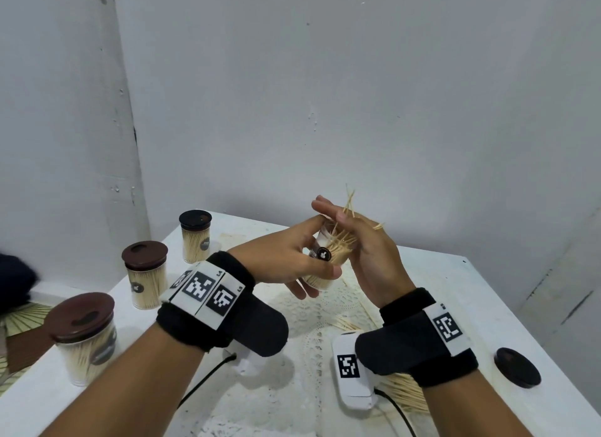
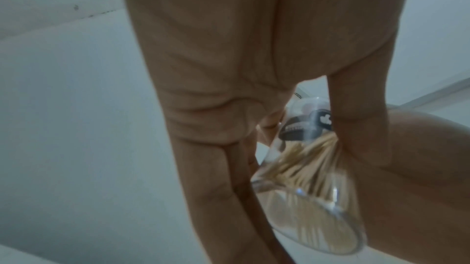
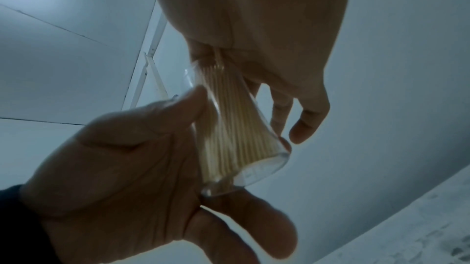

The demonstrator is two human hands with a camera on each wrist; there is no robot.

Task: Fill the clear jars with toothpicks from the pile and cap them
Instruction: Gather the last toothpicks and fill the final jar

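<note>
My left hand (image 1: pixel 302 256) grips a clear jar (image 1: pixel 325 261) in the air above the table, tilted with its mouth toward the right hand. The jar (image 3: pixel 236 127) is partly filled with toothpicks (image 2: pixel 302 159). My right hand (image 1: pixel 349 230) is at the jar's mouth and pinches a bunch of toothpicks (image 1: pixel 349 202), whose ends fan out above its fingers. The lower ends go into the jar. A loose dark cap (image 1: pixel 517 366) lies on the table at the right. The toothpick pile (image 1: pixel 403 392) lies mostly hidden beneath my right wrist.
Three capped jars full of toothpicks stand along the table's left edge: far (image 1: pixel 195 236), middle (image 1: pixel 146 274), near (image 1: pixel 84 335). A white lace mat (image 1: pixel 312 309) covers the table's middle. White walls close off the back and left.
</note>
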